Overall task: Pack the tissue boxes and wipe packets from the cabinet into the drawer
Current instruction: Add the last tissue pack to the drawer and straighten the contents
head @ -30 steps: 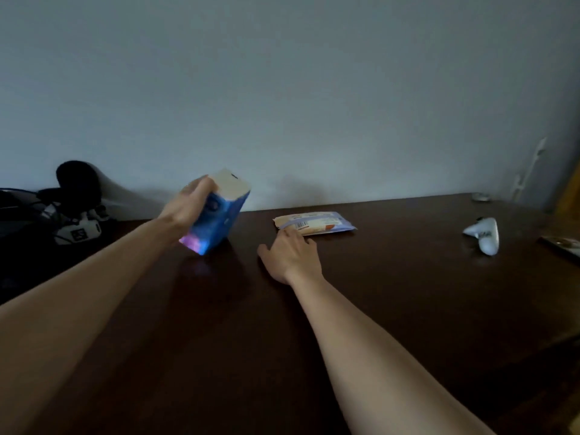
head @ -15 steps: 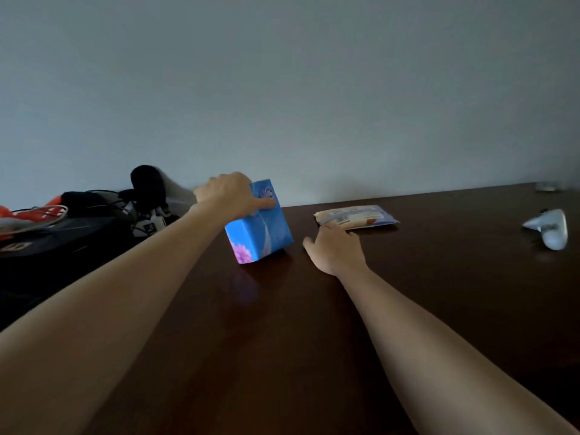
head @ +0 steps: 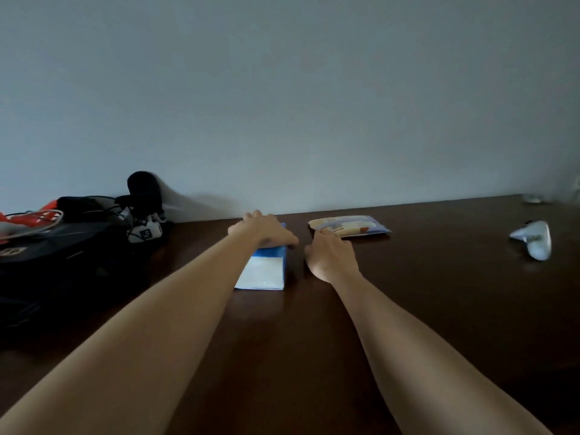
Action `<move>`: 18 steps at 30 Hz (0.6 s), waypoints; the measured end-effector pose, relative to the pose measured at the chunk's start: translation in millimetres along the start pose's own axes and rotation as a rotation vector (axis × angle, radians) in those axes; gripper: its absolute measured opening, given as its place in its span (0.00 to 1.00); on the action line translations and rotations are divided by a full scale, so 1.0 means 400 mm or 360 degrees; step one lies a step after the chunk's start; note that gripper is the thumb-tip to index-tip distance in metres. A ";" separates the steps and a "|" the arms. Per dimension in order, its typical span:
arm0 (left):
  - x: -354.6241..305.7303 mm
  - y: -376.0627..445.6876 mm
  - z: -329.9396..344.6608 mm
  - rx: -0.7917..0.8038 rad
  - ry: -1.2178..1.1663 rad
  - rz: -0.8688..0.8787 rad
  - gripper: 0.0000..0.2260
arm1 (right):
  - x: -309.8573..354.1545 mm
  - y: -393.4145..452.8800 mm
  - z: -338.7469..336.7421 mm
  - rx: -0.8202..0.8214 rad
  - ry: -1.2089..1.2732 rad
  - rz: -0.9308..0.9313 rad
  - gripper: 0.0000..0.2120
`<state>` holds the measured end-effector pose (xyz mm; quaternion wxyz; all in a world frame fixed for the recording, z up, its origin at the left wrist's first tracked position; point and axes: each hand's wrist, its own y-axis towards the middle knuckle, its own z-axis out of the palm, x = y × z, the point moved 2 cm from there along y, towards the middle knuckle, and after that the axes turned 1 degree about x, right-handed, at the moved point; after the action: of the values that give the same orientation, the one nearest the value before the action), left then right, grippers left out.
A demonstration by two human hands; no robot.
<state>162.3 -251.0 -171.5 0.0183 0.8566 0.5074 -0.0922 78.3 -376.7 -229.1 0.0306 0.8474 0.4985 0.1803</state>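
Set down since half a second ago, the tissue box (head: 262, 271) now rests flat on the dark wooden cabinet top (head: 314, 356) instead of being tilted up on its edge, its pale end facing the camera. Over its far top lies the left hand (head: 263, 230), palm down with fingers curled loosely around the edges, in contact with the box though the firmness of the grip cannot be told. Just right of the box, the right hand (head: 331, 257) rests open, fingertips touching the near edge of the flat wipe packet (head: 351, 226) without holding it. Farther right lies a white controller (head: 535, 238). At the left sits a pile of black gear with cables (head: 78, 233). Behind everything rises a plain grey wall (head: 282, 105); the room is dim.
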 end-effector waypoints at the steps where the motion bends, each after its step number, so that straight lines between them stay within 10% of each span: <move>1: 0.005 -0.011 -0.002 -0.0078 -0.0055 0.0055 0.42 | -0.002 0.000 -0.001 -0.0032 0.0021 -0.0013 0.22; 18: 0.108 -0.533 0.020 -0.0518 -0.0705 -0.0261 0.52 | 0.033 -0.526 -0.291 -0.0944 0.1144 -0.0118 0.10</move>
<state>-4.4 -111.3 -173.7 0.2585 0.7575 0.5666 -0.1957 -130.5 -274.8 -165.7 0.1035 0.6675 0.4343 0.5959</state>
